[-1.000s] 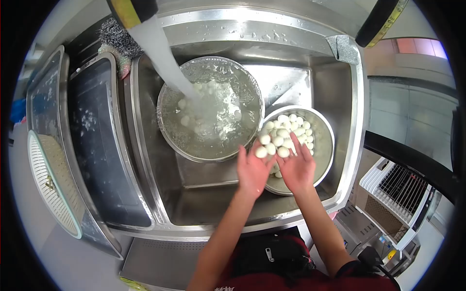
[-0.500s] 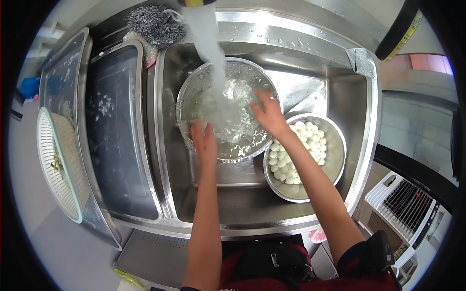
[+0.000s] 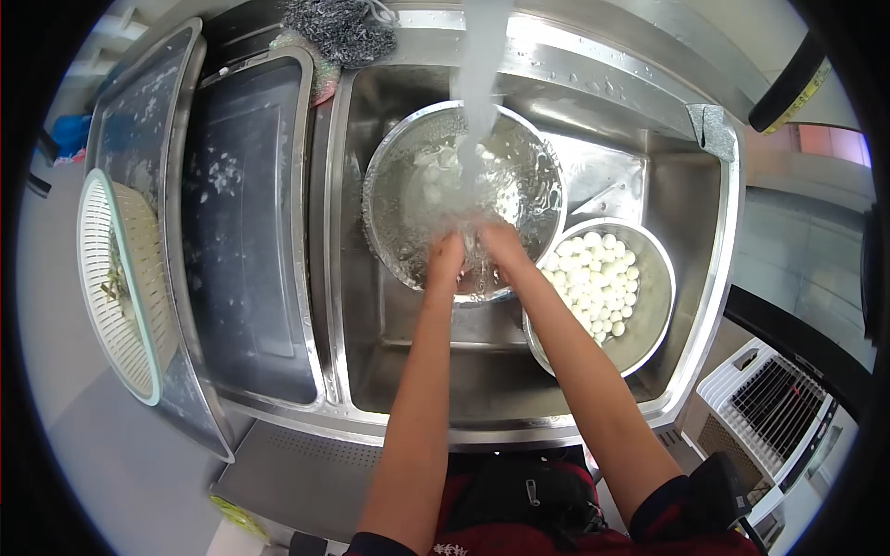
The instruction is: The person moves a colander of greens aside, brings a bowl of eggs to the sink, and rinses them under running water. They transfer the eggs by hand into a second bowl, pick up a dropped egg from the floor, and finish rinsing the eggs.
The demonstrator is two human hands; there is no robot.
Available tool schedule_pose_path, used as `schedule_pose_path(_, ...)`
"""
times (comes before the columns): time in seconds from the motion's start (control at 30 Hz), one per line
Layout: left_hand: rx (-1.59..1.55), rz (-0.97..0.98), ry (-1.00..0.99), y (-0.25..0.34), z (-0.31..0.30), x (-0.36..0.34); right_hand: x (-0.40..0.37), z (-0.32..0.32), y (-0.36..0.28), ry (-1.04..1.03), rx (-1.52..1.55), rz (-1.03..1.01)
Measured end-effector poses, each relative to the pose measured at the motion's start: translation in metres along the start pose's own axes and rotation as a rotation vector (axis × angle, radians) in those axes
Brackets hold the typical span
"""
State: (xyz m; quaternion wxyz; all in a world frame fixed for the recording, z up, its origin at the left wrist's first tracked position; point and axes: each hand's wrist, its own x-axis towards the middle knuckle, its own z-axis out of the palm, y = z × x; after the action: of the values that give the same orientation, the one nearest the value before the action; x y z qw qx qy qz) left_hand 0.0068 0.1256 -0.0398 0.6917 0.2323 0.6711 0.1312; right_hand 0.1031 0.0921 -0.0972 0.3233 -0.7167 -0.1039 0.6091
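Both hands are down in the large steel bowl (image 3: pixel 368 199), which sits toward the back of the sink (image 3: pixel 691 213). The left hand (image 3: pixel 445 258) and right hand (image 3: pixel 502 246) lie side by side at the bowl's near rim, fingers sunk in churning water, so I cannot tell how either grip stands. A stream of water (image 3: pixel 477 83) pours in just beyond them. Small white balls (image 3: pixel 431 176) float there. By the sink's right edge a smaller bowl (image 3: pixel 664 306) touches the big one, heaped with more balls (image 3: pixel 593 278).
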Motion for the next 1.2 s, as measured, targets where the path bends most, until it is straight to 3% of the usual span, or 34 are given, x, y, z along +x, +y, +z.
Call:
schedule_pose_path(0.03, 0.002, -0.002, 0.004, 0.001, -0.001, -0.002, -0.011, 0.003, -0.006, -0.004, 0.003, 0.003)
schedule_pose_path(0.1, -0.134, 0.006, -0.075, 0.001, -0.002, -0.004, -0.034, 0.008, -0.023, 0.053, 0.456, 0.078)
schedule_pose_path(0.13, -0.130, 0.003, -0.077, 0.001, -0.002, -0.006, -0.055, 0.013, -0.038, -0.018, 0.629, -0.012)
schedule_pose_path(0.23, -0.378, 0.117, -0.167, 0.001, -0.002, -0.020, -0.063, 0.010, -0.033, -0.115, 0.903, 0.006)
schedule_pose_path(0.33, -0.471, 0.139, -0.232, 0.008, 0.002, -0.046, -0.082, -0.007, -0.034, -0.106, 1.045, -0.001)
schedule_pose_path(0.4, -0.681, 0.096, -0.431, 0.002, 0.008, -0.062, -0.102, -0.028, -0.036, -0.127, 1.154, -0.016)
schedule_pose_path(0.47, -0.693, 0.050, -0.518, -0.002, 0.020, -0.075, -0.123, -0.051, -0.036, -0.110, 1.179, -0.039)
schedule_pose_path(0.63, -0.536, -0.041, -0.725, -0.030, 0.060, -0.096, -0.166, -0.107, -0.021, 0.183, 1.001, -0.085)
schedule_pose_path(0.73, -0.459, -0.134, -0.648, -0.038, 0.066, -0.103, -0.180, -0.129, -0.010, 0.247, 0.910, -0.053)
schedule_pose_path(0.83, -0.297, 0.202, -0.396, -0.027, 0.041, -0.093, -0.178, -0.138, -0.008, 0.295, 0.664, -0.027)
schedule_pose_path(0.9, -0.234, 0.377, -0.195, -0.010, 0.005, -0.073, -0.167, -0.127, -0.023, 0.391, 0.486, -0.172)
schedule_pose_path(1.0, 0.004, 0.637, 0.110, 0.017, -0.040, -0.030, -0.137, -0.100, -0.063, 0.272, 0.304, -0.364)
schedule_pose_path(1.07, 0.174, 0.754, 0.136, 0.029, -0.048, -0.002, -0.099, -0.076, -0.079, 0.225, -0.055, -0.467)
schedule_pose_path(1.13, 0.495, 0.748, 0.252, 0.039, -0.044, 0.024, -0.036, -0.052, -0.076, 0.222, -0.248, -0.673)
schedule_pose_path(1.2, 0.486, 0.744, 0.167, 0.031, -0.044, 0.077, -0.004, -0.030, -0.095, 0.282, -0.555, -0.803)
